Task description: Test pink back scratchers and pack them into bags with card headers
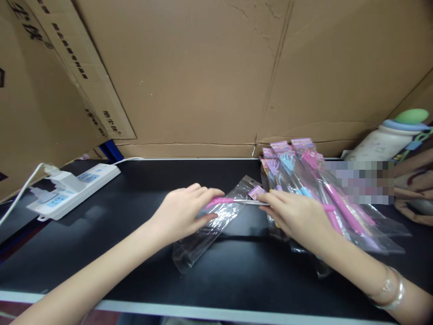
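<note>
Head view: the pink back scratcher (248, 201) with a silver shaft lies crosswise between my two hands, above the clear plastic bag (216, 225) on the table. My right hand (294, 214) holds it, fingers closed over the shaft, the pink handle emerging behind them. My left hand (192, 210) is at the pink end on the other side, fingertips touching it, thumb just below with a narrow gap; whether that hand grips it, I cannot tell. A small purple card (257, 192) shows just beside my right fingertips. The bag slants across the black table (135, 257), partly behind the scratcher.

Beyond my right hand I record a pile of packaged scratchers (341, 203), claw ends toward the back, with purple, blue and pink heads. A silver-toned bracelet (399, 289) circles my right wrist. A white bottle (382, 143) with a green top stands tilted in view at the far right. At the left lies a white power strip (76, 194) with plugs inserted; cardboard (189, 76) walls the back
</note>
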A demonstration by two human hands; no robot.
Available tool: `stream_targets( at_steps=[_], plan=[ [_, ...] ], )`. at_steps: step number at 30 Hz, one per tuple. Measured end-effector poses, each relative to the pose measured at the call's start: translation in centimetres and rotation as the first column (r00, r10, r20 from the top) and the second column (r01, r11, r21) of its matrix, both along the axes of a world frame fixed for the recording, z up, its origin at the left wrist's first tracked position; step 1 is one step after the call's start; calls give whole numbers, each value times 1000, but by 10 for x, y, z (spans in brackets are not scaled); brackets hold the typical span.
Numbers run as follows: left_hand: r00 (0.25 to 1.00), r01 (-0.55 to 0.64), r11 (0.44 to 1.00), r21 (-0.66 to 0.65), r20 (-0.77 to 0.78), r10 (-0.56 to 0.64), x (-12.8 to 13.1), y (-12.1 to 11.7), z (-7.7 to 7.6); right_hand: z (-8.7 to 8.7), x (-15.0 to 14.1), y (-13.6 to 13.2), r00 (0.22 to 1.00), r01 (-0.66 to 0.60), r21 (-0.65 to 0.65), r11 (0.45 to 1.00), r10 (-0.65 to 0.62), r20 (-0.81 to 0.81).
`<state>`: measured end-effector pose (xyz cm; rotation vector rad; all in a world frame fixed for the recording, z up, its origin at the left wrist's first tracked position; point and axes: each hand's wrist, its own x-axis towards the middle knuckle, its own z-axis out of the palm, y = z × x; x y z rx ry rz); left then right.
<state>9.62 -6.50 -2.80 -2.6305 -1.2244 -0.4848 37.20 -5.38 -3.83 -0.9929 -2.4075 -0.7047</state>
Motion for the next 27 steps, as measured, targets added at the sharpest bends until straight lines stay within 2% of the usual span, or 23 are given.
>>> stream_targets(
  at_steps=[3, 5, 9, 14, 16, 22, 27],
  plan=[
    [993, -107, 990, -96, 47, 112, -15, 5, 4, 8, 18, 9, 986, 129, -19, 991, -130, -100],
    [992, -118, 983, -142, 24, 123, -17, 4, 3, 15, 29, 13, 962, 227, 2, 974, -223, -160],
    [998, -39, 972, -231, -55, 26, -5, -5, -5, 25, 41, 17, 932, 310, 56, 949, -291, -216],
    [982, 162, 933, -322, -42, -185, 3, -8, -16, 24, 37, 16, 947, 285, 97, 954, -264, -185],
    [978, 188, 921, -342, -25, -209, 2, -4, -17, 22, 35, 15, 953, 281, 124, 952, -261, -155],
    [990, 66, 955, -288, -100, -99, -7, 6, -19, 21, 36, 15, 950, 304, 140, 942, -289, -121],
    [984, -129, 971, -202, -146, 100, -12, 12, -26, 21, 34, 15, 957, 266, 51, 963, -257, -136]
  ],
)
